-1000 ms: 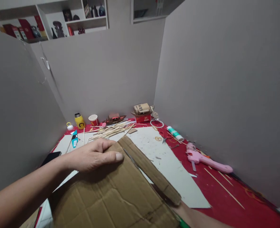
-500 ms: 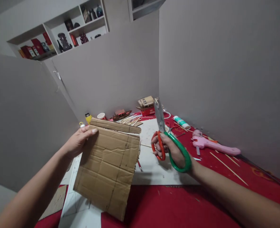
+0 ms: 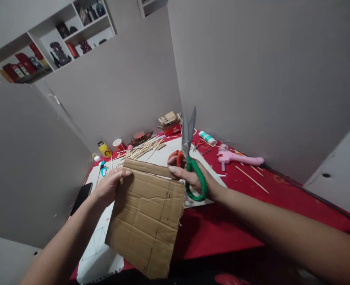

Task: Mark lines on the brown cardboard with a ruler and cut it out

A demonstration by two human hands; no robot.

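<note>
My left hand grips the upper left corner of a creased brown cardboard sheet, which hangs tilted above the near edge of the red table. A narrow cardboard strip runs along its top edge, partly cut away. My right hand holds scissors with one orange and one green handle loop, blades pointing up and slightly apart. Its fingertips touch the upper right corner of the cardboard.
A white sheet lies on the table under the hands. Behind are a pile of thin wooden sticks, a yellow bottle, a paper cup, a pink glue gun, a glue tube and a dark phone. Grey partitions enclose the table.
The left hand lifted the cardboard off the table and holds it up. The right hand came into view with the scissors and moved left until it touched the cardboard's top corner.
</note>
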